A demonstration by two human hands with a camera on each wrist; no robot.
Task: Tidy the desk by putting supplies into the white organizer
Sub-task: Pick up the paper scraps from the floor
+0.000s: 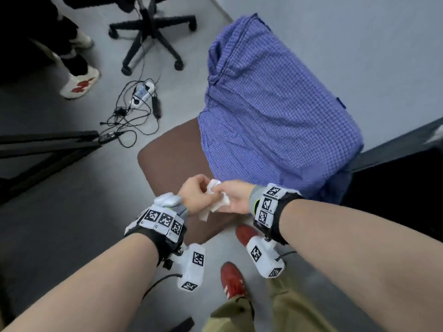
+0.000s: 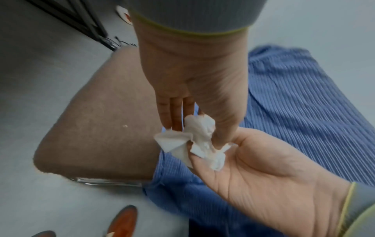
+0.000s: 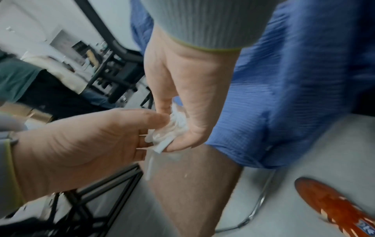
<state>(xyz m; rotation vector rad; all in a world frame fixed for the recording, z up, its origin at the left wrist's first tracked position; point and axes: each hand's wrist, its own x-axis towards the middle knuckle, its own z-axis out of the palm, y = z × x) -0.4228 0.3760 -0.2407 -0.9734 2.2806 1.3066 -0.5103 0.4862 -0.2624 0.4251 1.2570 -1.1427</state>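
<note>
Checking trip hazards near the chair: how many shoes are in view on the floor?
4. Two red shoes below the hands, by the brown chair. Two white shoes at upper left. Others may be hidden.

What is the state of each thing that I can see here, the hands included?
Left hand: fingers pinch the tissue.
Right hand: fingers pinch the same tissue.
White tissue: crumpled, held in the air between both hands.
Blue checked shirt: spread over the chair, partly hanging off.
Brown chair seat: partly covered by the shirt.
Cables: tangled on the floor.
</note>
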